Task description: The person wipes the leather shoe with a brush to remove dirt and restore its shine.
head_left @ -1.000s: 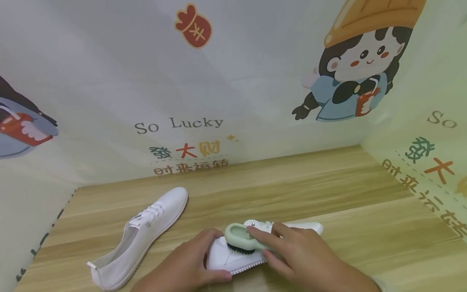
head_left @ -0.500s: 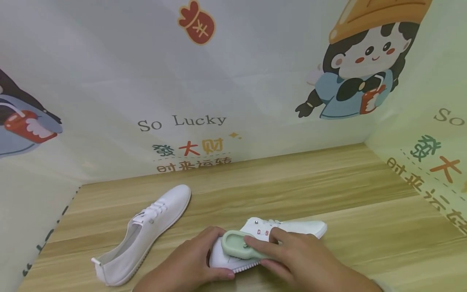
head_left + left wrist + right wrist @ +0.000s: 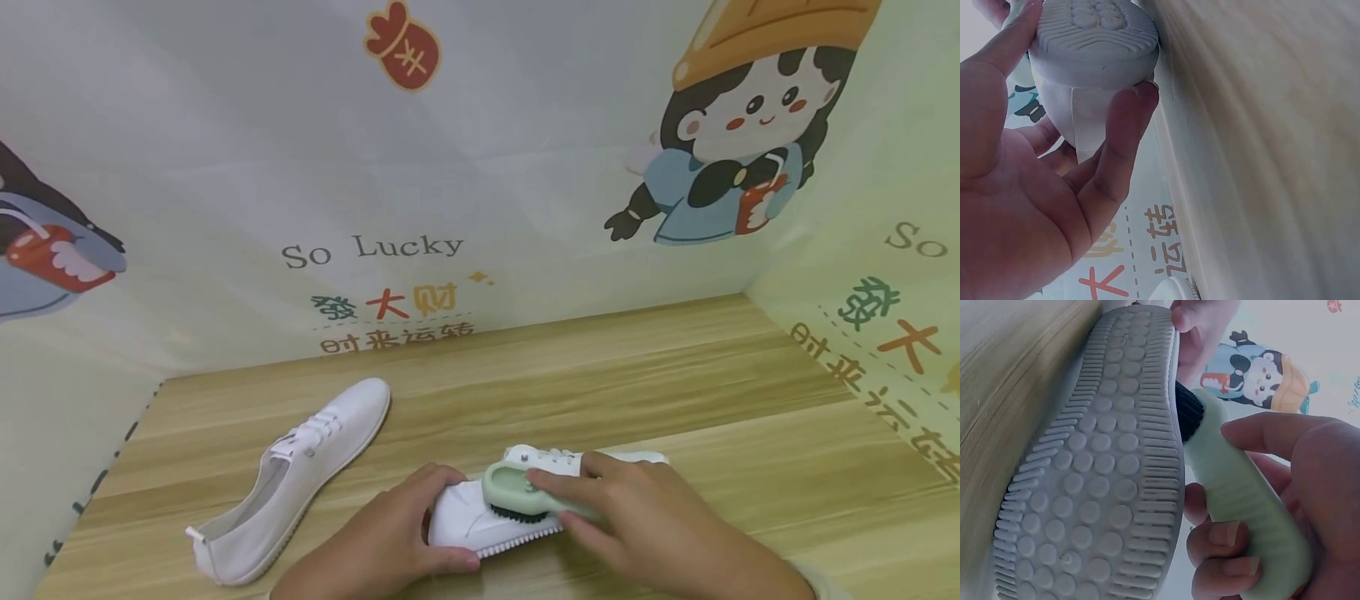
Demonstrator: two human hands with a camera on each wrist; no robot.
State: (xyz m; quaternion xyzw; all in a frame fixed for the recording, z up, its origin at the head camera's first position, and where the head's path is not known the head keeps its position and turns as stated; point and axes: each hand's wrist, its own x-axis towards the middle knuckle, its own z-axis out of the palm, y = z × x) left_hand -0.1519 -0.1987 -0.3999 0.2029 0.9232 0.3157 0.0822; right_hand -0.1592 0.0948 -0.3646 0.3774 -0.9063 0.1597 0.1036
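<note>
In the head view a white lace-up shoe (image 3: 453, 517) lies on its side near the front of the wooden table, its toe to the right. My left hand (image 3: 401, 533) grips the heel, the thumb low by the sole edge. With my right hand (image 3: 645, 517) I hold a pale green shoe brush (image 3: 510, 482), index finger extended along its back. Black bristles (image 3: 517, 515) meet the side of the shoe behind the ankle opening. The right wrist view shows the studded sole (image 3: 1091, 494) and my fingers curled round the brush handle (image 3: 1247, 494). My right hand covers part of the shoe's forefoot.
A second white shoe (image 3: 300, 475) stands upright to the left on the wooden table (image 3: 600, 375), toe pointing away. Printed fabric walls (image 3: 525, 167) with cartoon figures and lettering enclose the table at the back and both sides.
The brush went a little toward the heel and tipped flat, hiding its bristles, then slid right along the shoe's side, bristles showing again. My left hand keeps its grip on the heel.
</note>
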